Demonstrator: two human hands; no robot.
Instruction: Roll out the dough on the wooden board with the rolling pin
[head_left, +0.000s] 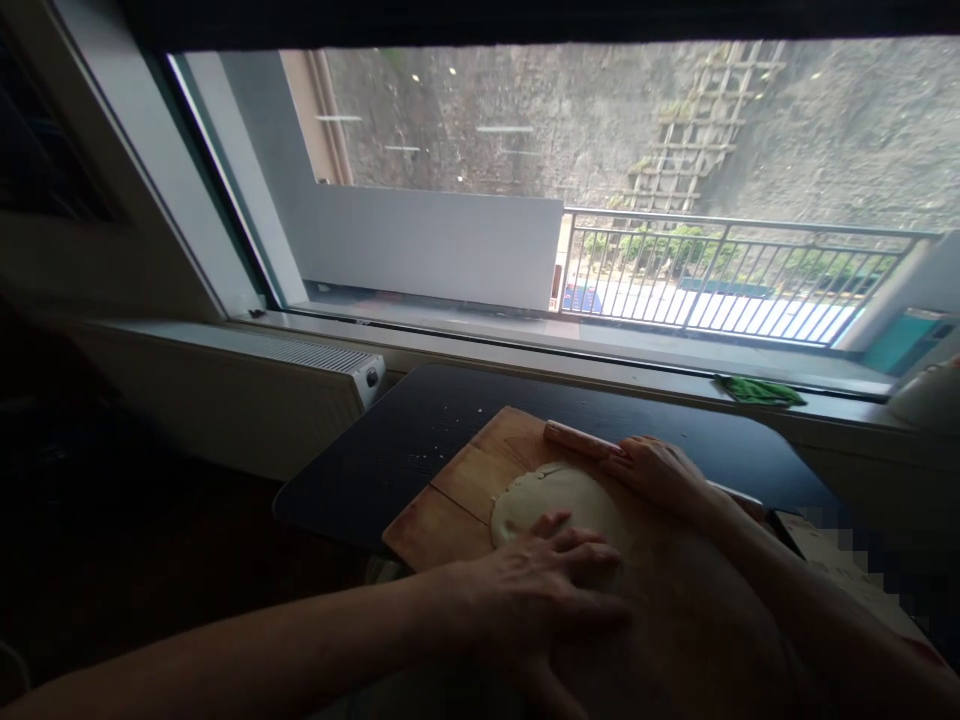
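Note:
A flat, roundish sheet of pale dough point(551, 498) lies on a wooden board point(439, 510), its left edge uneven. My left hand point(544, 590) is spread over the near part of the dough, fingers apart, and hides some of it. Beyond the dough, at the board's far right side, my right hand point(660, 470) is closed on a wooden rolling pin point(574, 438). The pin's left end sticks out past my fingers. My right forearm crosses the right part of the board.
The board rests on a dark table point(352, 470) with white crumbs near the far left. A white radiator point(300, 400) stands left of the table. On the windowsill lies a green cloth point(759, 391). Some flat thing point(825, 560) is at the right edge, partly pixelated.

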